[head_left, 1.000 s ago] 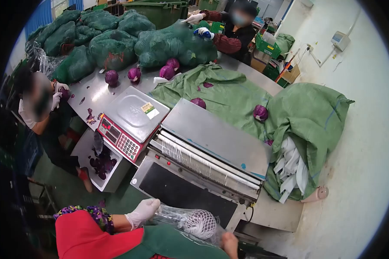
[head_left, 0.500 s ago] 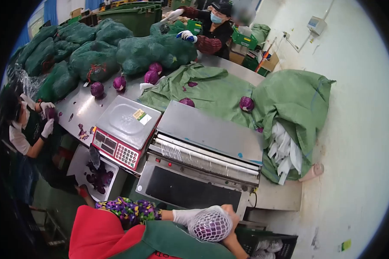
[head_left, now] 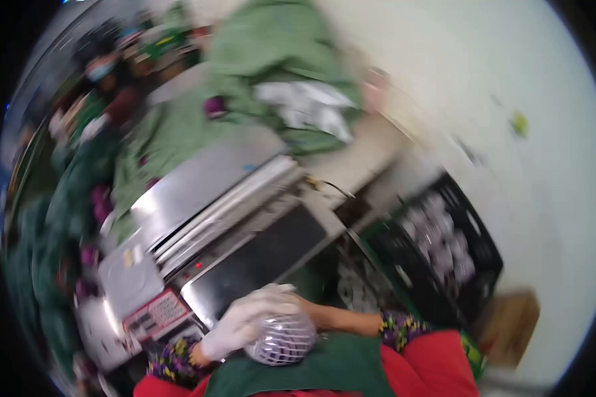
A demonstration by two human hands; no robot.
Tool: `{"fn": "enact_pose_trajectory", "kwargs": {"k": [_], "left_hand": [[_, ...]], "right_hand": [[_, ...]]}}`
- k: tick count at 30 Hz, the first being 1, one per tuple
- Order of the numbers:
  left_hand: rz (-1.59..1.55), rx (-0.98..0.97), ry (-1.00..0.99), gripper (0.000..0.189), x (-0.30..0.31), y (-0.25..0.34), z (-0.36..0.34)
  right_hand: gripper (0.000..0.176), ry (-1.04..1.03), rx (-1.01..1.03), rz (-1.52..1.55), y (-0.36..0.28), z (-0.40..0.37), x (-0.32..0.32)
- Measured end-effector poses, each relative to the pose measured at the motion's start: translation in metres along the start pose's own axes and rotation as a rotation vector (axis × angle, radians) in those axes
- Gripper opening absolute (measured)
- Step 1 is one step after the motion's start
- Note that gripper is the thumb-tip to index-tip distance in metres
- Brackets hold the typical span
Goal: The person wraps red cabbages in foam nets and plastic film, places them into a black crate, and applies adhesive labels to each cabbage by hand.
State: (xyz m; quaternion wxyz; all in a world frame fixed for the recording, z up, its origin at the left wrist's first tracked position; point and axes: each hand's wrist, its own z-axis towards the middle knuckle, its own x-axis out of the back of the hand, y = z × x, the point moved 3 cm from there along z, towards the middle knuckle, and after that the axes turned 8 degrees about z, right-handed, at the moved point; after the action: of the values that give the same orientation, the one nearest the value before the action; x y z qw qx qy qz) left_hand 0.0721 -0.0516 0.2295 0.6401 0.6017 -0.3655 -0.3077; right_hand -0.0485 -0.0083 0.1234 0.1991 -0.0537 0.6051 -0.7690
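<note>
Close to my apron I hold a purple cabbage (head_left: 281, 344) wrapped in shiny film and covered by a white foam net. My left hand (head_left: 248, 321), in a white glove, is closed over its left and upper side. The bare right hand (head_left: 304, 311) is against its upper right side, its fingers largely hidden behind the glove and the net. Just beyond my hands is the film wrapping machine (head_left: 212, 195), with its dark plate (head_left: 258, 248) towards me. The view is blurred by motion.
A black crate (head_left: 470, 225) with several netted cabbages stands at right, beside a cardboard box (head_left: 510, 327). Left of the wrapper is a red scale (head_left: 155, 314). Green sacks (head_left: 271, 40) and loose cabbages lie beyond. A masked co-worker (head_left: 109, 86) stands far left.
My view has swung right and down, bringing the black crate and cardboard box into fuller view. The netted cabbage remains in my hands, and the gloved hand now lies higher over it.
</note>
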Motion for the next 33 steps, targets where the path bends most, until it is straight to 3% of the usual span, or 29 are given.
{"fn": "enact_pose_trajectory", "kwargs": {"k": [1, 3, 4, 5, 7, 8, 11, 13, 15, 17, 18, 22, 24, 26, 28, 30, 31, 32, 33], "left_hand": [[-0.041, 0.292, 0.01, 0.071, -0.007, -0.009, -0.001], [-0.262, 0.243, 0.292, 0.079, -0.02, -0.023, 0.002], [-0.321, 0.412, 0.323, 0.078, -0.026, -0.025, 0.013], [-0.425, 0.506, 0.258, 0.078, -0.025, -0.047, 0.022], [-0.586, 0.591, 0.22, 0.08, -0.042, -0.079, 0.063], [-0.516, 0.553, 0.109, 0.078, -0.052, -0.086, 0.081], [-0.504, 0.447, -0.055, 0.075, -0.111, -0.088, 0.152], [-0.365, 0.42, -0.09, 0.071, -0.165, -0.056, 0.186], [-0.321, 0.401, -0.113, 0.066, -0.183, -0.048, 0.207], [-0.41, 0.462, -0.339, 0.06, -0.179, -0.065, 0.218], [-0.353, 0.468, -0.225, 0.057, -0.182, -0.067, 0.221], [-0.302, 0.607, 0.002, 0.05, -0.149, -0.108, 0.21], [-0.299, 0.667, 0.085, 0.048, -0.134, -0.119, 0.198], [-0.281, 0.697, 0.147, 0.048, -0.128, -0.124, 0.183], [-0.247, 0.736, 0.212, 0.045, -0.121, -0.126, 0.171], [-0.213, 0.747, 0.189, 0.039, -0.124, -0.119, 0.166], [-0.255, 0.775, 0.206, 0.038, -0.121, -0.117, 0.161], [-0.267, 0.736, 0.211, 0.037, -0.121, -0.11, 0.156], [-0.274, 0.698, 0.237, 0.036, -0.122, -0.103, 0.151]], "right_hand": [[0.018, -0.014, 0.095, -0.148, 0.003, -0.003, 0.008], [0.025, 0.395, -0.499, 0.484, -0.007, -0.023, 0.041], [0.033, 0.504, -0.548, 0.59, -0.029, -0.031, 0.054], [0.048, 0.457, -0.491, 0.572, -0.049, -0.037, 0.061], [0.061, 0.323, -0.238, -0.077, -0.038, -0.049, 0.068], [0.066, 0.351, -0.248, 0.075, -0.047, -0.059, 0.086], [0.055, 0.441, -0.194, 0.328, -0.071, -0.124, 0.157], [0.048, 0.599, -0.082, 0.711, -0.08, -0.18, 0.191], [0.044, 0.732, 0.031, 0.591, -0.078, -0.228, 0.225], [0.042, 1.205, 0.096, 0.772, -0.099, -0.335, 0.276], [0.042, 1.41, 0.095, 0.691, -0.095, -0.378, 0.297], [0.045, 1.691, 0.094, 0.914, -0.02, -0.544, 0.356], [0.047, 1.748, 0.049, 0.97, 0.011, -0.568, 0.372], [0.053, 2.14, -0.253, 0.737, 0.04, -0.582, 0.383], [0.054, 2.069, -0.337, 0.513, 0.066, -0.58, 0.406], [0.06, 2.073, -0.928, -0.37, 0.081, -0.603, 0.434], [0.065, 2.051, -1.332, -0.556, 0.05, -0.571, 0.437], [0.073, 2.075, -1.503, -0.67, -0.004, -0.495, 0.428], [0.068, 1.77, -1.21, -1.054, 0.011, -0.5, 0.451]]}}
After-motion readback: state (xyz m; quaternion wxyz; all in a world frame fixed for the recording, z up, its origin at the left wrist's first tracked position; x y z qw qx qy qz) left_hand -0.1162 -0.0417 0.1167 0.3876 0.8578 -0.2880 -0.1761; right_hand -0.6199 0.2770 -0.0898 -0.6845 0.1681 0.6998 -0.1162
